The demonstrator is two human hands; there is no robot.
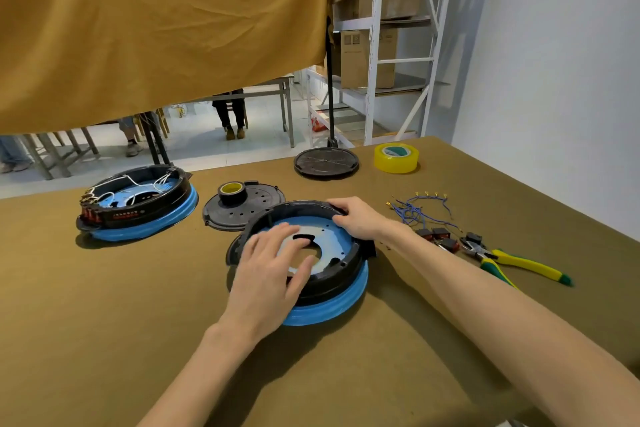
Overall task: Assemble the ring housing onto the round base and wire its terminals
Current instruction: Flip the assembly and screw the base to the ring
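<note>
Your hands are both on the job: the left hand (268,274) lies spread, fingers straight, over the near rim and inner plate, while the right hand (360,218) curls over the far rim of the black plastic ring housing (332,276). That housing sits on the blue-edged round base (332,308) at mid olive-brown worktop (104,322). Press evenly all round until it seats, then check the rim for gaps. The blue terminal wires (420,210) lie just right, beside yellow-handled pliers (519,262).
</note>
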